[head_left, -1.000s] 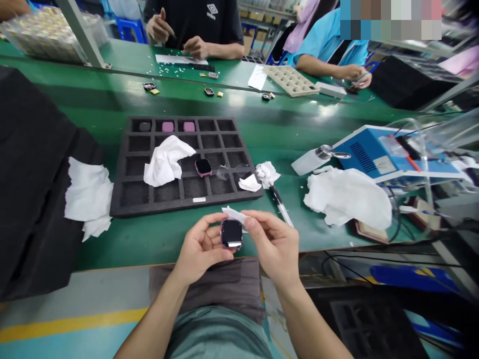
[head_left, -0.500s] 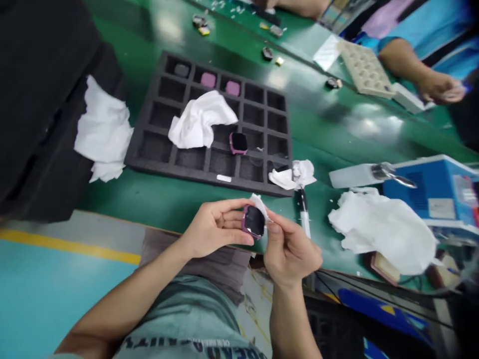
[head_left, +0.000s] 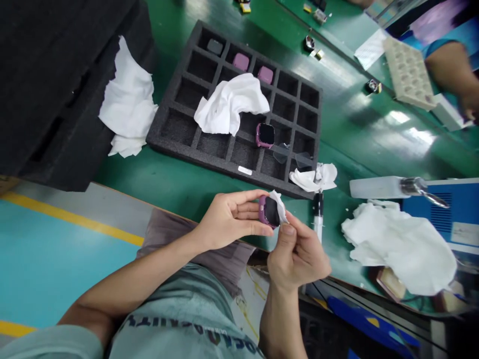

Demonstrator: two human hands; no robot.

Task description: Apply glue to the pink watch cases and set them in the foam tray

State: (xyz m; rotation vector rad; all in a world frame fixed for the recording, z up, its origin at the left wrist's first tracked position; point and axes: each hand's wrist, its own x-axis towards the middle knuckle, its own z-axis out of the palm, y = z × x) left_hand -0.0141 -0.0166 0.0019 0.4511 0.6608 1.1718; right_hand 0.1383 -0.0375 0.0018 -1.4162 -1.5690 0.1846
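Between the fingers and thumb of my left hand (head_left: 228,219) is a purple watch case (head_left: 268,211) with a dark screen, held over the table's front edge. My right hand (head_left: 299,249) pinches a small white wipe (head_left: 280,205) against the right side of that screen. Beyond my hands lies a black foam tray (head_left: 187,151) divided into square compartments. Another purple watch (head_left: 265,135), screen up, rests on its dividers, beside thin clear film pieces (head_left: 281,152). Two purple cases (head_left: 241,62) and a dark one (head_left: 214,47) sit in the far row. A crumpled white cloth (head_left: 232,103) covers several compartments.
Black foam blocks (head_left: 71,99) stand at left, with white cloth (head_left: 129,94) against them. At right are a marker (head_left: 318,214), a dispenser bottle (head_left: 377,187), a white cloth pile (head_left: 400,244) and a blue box (head_left: 445,214). A co-worker's arm (head_left: 452,70) is across the table.
The camera view has shifted, so the tray and table things appear farther right. The wipe in my right hand now covers the screen's right edge, and the watch is turned slightly.
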